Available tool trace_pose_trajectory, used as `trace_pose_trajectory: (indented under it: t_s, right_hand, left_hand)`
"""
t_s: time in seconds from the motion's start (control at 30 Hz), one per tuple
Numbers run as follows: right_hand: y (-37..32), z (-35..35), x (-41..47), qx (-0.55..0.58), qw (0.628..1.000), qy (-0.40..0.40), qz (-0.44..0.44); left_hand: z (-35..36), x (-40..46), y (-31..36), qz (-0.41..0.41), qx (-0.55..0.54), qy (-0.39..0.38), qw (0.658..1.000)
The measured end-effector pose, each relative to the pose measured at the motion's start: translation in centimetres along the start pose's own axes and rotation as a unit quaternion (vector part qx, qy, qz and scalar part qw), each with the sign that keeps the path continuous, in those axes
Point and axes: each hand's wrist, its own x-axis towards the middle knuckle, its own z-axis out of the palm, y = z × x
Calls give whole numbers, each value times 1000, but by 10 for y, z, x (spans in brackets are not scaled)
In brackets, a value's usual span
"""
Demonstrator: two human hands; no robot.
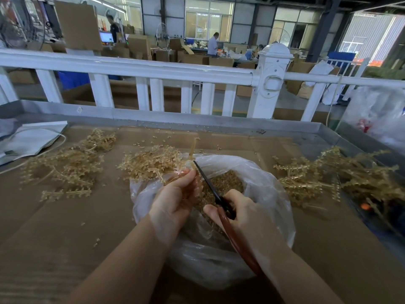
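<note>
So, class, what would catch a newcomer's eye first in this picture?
Dead centre, the left hand holds a tan plastic sprig while the right hand sets scissors against it, over a clear bag of clippings. Sprig heaps lie on the cardboard either side.

- We are in a factory hall or packing workshop: metal-panel walls, large windows (208, 20) and dark steel columns (322, 29).
- We see cardboard boxes (140, 46) stacked across the floor, with blue crates (72, 79) among them.
- Further back a worker (213, 44) stands at a bench, and there is a lit monitor (106, 37) and a standing fan (162, 36).
- A white railing (153, 70) fences off our workstation, a metal-rimmed table (197, 118) lined with cardboard.
- On it we find piles of tan plastic sprigs (65, 163), and scissors (208, 182) over a clear bag (263, 178) of cut pieces, which points to hand piecework.
</note>
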Motion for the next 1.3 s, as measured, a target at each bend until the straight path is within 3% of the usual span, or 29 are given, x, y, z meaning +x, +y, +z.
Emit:
trace_pose_trajectory:
  t_s: [0.43,1.3]
  right_hand:
    - [2,0,3,27,1000,11,-2]
    - [2,3,4,41,998,-29,25]
  left_hand:
    - [-4,-1,-4,-18,41,-5,999]
    - [-3,-2,-2,-14,13,-18,1000]
